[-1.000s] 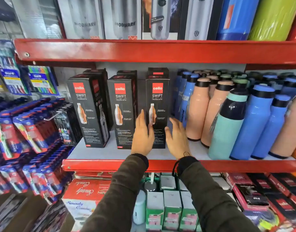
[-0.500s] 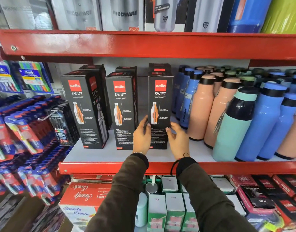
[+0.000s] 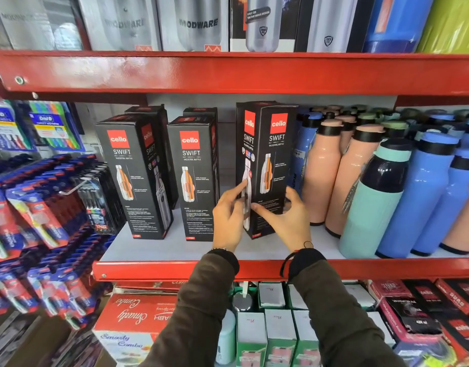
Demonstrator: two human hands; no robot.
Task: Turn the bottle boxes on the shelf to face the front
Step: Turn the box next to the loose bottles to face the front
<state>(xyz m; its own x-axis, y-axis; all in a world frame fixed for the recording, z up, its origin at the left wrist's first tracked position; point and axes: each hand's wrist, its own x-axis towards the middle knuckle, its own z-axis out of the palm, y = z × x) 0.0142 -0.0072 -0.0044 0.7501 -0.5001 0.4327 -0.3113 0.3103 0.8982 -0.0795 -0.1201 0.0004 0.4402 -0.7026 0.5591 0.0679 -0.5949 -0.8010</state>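
A red metal shelf (image 3: 175, 268) with a pale grey deck carries everything in the middle row. On its right half stands a crowd of upright plastic bottles (image 3: 424, 186) in blue, peach and mint, with dark collars. On its left half stand tall black cardboard bottle boxes printed with a red "cello" square and the word SWIFT. The left box (image 3: 134, 178) is turned slightly, so its front and a side panel both show. The middle box (image 3: 195, 178) faces front. The right box (image 3: 267, 165) stands just beside the peach bottles, turned at an angle so that one corner edge points outward and two printed faces show at once; whether its base sits flat on the shelf cannot be told. More black boxes stand behind the left and middle ones.

The left hand (image 3: 229, 221), in a dark olive sleeve, lies against the left face of that right box with its fingers (image 3: 240, 186) stretched up along it. The right hand (image 3: 289, 221) cups the lower right face, its thumb across the front corner and its fingers wrapped round the far side. Together they clasp the box.
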